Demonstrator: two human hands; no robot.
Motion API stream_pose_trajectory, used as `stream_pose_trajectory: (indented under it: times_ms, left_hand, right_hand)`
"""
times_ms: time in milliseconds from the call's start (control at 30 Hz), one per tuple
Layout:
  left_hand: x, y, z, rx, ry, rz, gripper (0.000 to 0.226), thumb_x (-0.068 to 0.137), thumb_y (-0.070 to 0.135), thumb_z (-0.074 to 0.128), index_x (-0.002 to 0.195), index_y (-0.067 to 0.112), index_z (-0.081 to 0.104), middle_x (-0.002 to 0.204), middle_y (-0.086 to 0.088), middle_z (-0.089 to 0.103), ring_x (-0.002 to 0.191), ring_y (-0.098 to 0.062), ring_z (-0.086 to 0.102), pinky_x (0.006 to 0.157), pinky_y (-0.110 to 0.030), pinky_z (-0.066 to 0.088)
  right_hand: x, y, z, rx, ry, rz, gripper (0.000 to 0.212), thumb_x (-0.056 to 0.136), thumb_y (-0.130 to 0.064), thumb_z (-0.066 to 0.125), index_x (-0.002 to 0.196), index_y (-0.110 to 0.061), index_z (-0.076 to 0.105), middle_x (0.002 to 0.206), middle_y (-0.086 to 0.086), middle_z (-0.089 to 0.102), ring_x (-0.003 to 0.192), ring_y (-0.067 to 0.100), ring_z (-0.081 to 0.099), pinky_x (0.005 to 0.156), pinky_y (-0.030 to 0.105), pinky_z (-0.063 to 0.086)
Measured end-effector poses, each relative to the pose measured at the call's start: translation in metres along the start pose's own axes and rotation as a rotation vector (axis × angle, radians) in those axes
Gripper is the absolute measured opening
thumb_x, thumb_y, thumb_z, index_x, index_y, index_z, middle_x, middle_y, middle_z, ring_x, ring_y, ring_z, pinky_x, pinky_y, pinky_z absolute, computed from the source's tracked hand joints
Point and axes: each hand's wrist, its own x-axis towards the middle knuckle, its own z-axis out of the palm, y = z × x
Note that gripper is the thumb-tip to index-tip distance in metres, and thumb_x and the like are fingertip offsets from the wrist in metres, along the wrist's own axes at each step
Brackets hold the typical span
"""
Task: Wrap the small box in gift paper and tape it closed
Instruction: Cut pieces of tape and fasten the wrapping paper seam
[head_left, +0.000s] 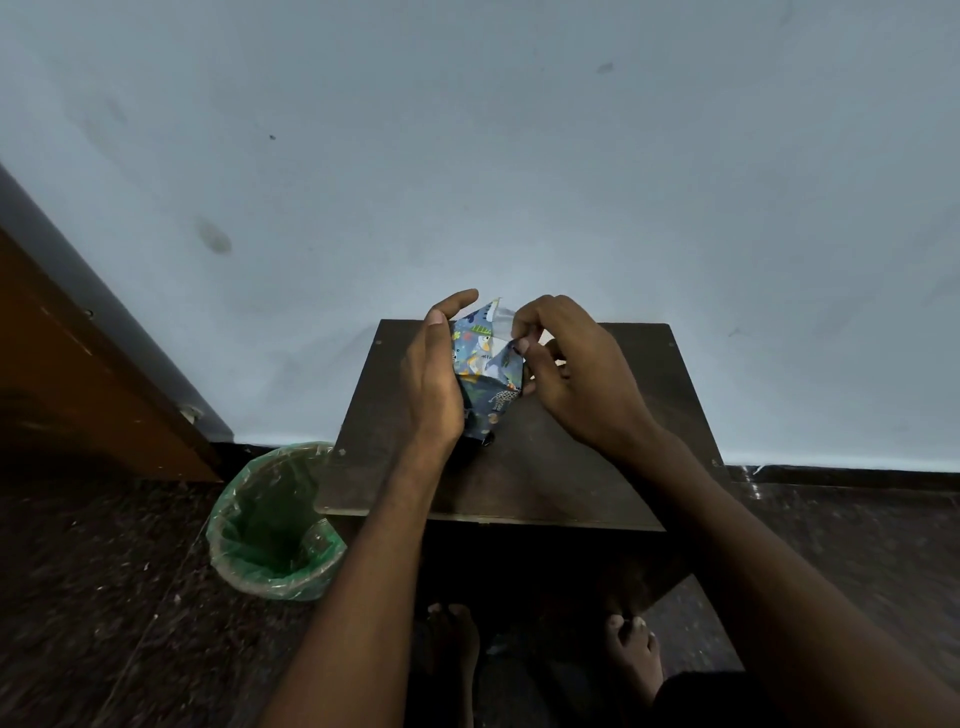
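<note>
A small box wrapped in blue gift paper (483, 358) with coloured animal prints is held up above a dark wooden table (524, 467). My left hand (434, 379) cups its left side, thumb raised at the top. My right hand (566, 369) pinches the paper's upper right flap between thumb and fingers, where a pale strip, maybe tape (503, 325), shows. The box itself is hidden under the paper. A small dark object lies on the table just under the package; I cannot tell what it is.
A bin lined with a green plastic bag (275, 525) stands on the floor left of the table. A pale wall rises behind. A brown wooden door (88, 374) is at the left. Bare feet show below the table's front edge.
</note>
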Motion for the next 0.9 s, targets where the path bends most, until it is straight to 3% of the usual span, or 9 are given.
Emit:
stream_pose_trajectory:
  times_ms: [167,233,300,400,467,567,633,767,900]
  left_hand:
    - [-0.003,0.006,-0.007,0.203,-0.016,0.132,0.048,0.114,0.043,0.026,0.131,0.033,0.070,0.108,0.002,0.077,0.098,-0.029,0.074,0.090,-0.061,0.056]
    - [-0.006,0.008,-0.010,0.343,0.017,0.235,0.051,0.115,0.044,0.022,0.128,0.033,0.070,0.107,0.009,0.077,0.098,-0.023,0.073,0.091,-0.058,0.054]
    - [-0.006,0.010,-0.012,0.503,0.059,0.354,0.053,0.114,0.040,0.021,0.122,0.029,0.073,0.110,0.011,0.078,0.099,-0.018,0.072,0.093,-0.052,0.053]
    - [-0.006,0.013,-0.017,0.722,0.089,0.508,0.052,0.112,0.033,0.024,0.115,0.023,0.075,0.107,0.009,0.078,0.094,-0.019,0.070,0.091,-0.041,0.048]
    - [-0.005,0.012,-0.019,0.797,0.097,0.584,0.054,0.113,0.035,0.023,0.115,0.021,0.075,0.104,0.007,0.077,0.093,-0.020,0.069,0.089,-0.040,0.046]
    - [-0.005,0.009,-0.019,0.852,0.106,0.681,0.062,0.114,0.044,0.019,0.117,0.018,0.075,0.102,0.006,0.076,0.091,-0.019,0.068,0.089,-0.039,0.044]
    - [-0.005,0.009,-0.019,0.884,0.079,0.723,0.064,0.114,0.047,0.019,0.119,0.016,0.075,0.105,0.005,0.076,0.092,-0.019,0.067,0.090,-0.039,0.043]
    - [-0.006,0.003,-0.020,0.959,-0.001,0.704,0.068,0.111,0.061,0.024,0.129,0.015,0.071,0.109,0.004,0.076,0.092,-0.019,0.068,0.092,-0.037,0.042]
    - [-0.004,-0.001,-0.025,1.016,-0.144,0.630,0.081,0.094,0.084,0.040,0.139,0.020,0.062,0.110,0.008,0.072,0.096,-0.015,0.065,0.096,-0.038,0.041]
  right_hand:
    - [-0.005,-0.007,-0.001,0.313,0.073,0.220,0.014,0.096,-0.003,0.046,0.090,-0.006,0.058,0.089,0.007,0.060,0.070,0.020,0.069,0.062,0.043,0.062]
    - [-0.004,-0.011,-0.001,0.405,0.114,0.282,0.015,0.093,-0.010,0.049,0.084,-0.003,0.060,0.085,0.013,0.060,0.071,0.019,0.064,0.061,0.035,0.059]
    - [-0.002,-0.009,0.000,0.449,0.117,0.347,0.018,0.091,-0.014,0.056,0.080,-0.002,0.064,0.087,0.015,0.061,0.073,0.021,0.064,0.062,0.038,0.059]
    - [0.000,-0.002,0.001,0.282,0.088,0.327,0.016,0.091,-0.021,0.068,0.079,-0.016,0.077,0.096,-0.002,0.062,0.090,0.016,0.068,0.075,0.049,0.060]
    - [0.001,-0.002,0.000,0.203,0.030,0.306,0.021,0.094,-0.029,0.068,0.077,-0.028,0.081,0.101,-0.006,0.060,0.104,0.011,0.062,0.086,0.039,0.054]
    - [0.002,-0.013,-0.001,0.295,-0.075,0.378,0.033,0.097,-0.038,0.070,0.068,-0.024,0.080,0.112,-0.004,0.067,0.120,0.001,0.057,0.093,0.027,0.045]
    - [0.000,-0.017,0.004,0.403,-0.098,0.446,0.033,0.091,-0.034,0.079,0.069,-0.010,0.078,0.104,0.005,0.074,0.117,0.008,0.064,0.097,0.034,0.049]
    - [-0.005,-0.019,0.010,0.811,0.035,0.667,0.027,0.077,-0.011,0.087,0.084,0.011,0.073,0.089,0.024,0.073,0.086,0.030,0.070,0.091,0.044,0.057]
    - [-0.006,-0.010,0.012,0.864,0.034,0.684,0.016,0.082,-0.007,0.082,0.085,0.007,0.073,0.097,0.022,0.072,0.098,0.036,0.071,0.100,0.053,0.055]
